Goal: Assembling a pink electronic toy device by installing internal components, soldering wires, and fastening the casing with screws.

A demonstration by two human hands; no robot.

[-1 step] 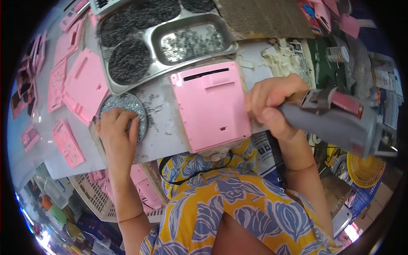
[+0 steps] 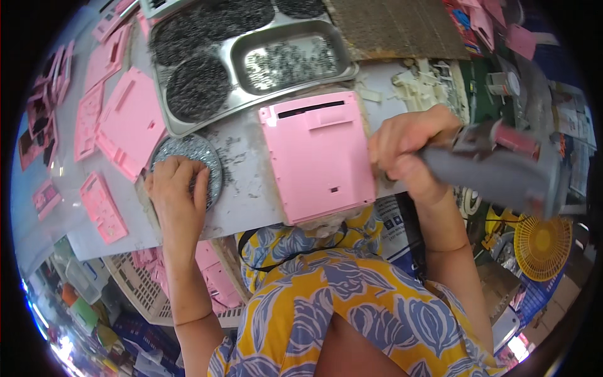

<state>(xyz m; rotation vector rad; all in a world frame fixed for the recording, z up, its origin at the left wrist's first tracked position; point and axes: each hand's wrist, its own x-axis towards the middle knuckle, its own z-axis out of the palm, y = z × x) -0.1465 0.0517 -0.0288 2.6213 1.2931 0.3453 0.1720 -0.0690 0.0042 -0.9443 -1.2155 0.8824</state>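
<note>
So the biggest thing here is the worktable [image 2: 251,201], pale and scuffed, running across the upper half of the view. On its far side sits a metal compartment tray [image 2: 188,122] with round wells heaped with dark screws, plus a rectangular steel pan [image 2: 342,53] nested in it, also holding a scatter of small screws. Right of that there's a brown cardboard sheet [image 2: 402,25].

Dead centre, near the table's front edge, lies the pink plastic housing panel [image 2: 320,157] — flat, face down by the look of it, with a slot along its far edge and a little square hole low on the right. More pink plastic panels [image 2: 129,122] are spread over the left end of the table, and a few more sit in a white basket [image 2: 135,286] below the table edge.

The right hand [image 2: 405,157] is wrapped tight around the grey electric screwdriver [image 2: 496,169], fingers fully closed on the grip, just beside the right edge of the pink panel. I can't make out the tip of the tool, the hand covers it.

The left hand [image 2: 176,188] rests palm down on a small round dish of screws [image 2: 207,157] left of the panel, fingers curled loosely into the pile — can't tell if it's actually pinching one.

Off to the lower right there's a small yellow fan [image 2: 543,245].
</note>
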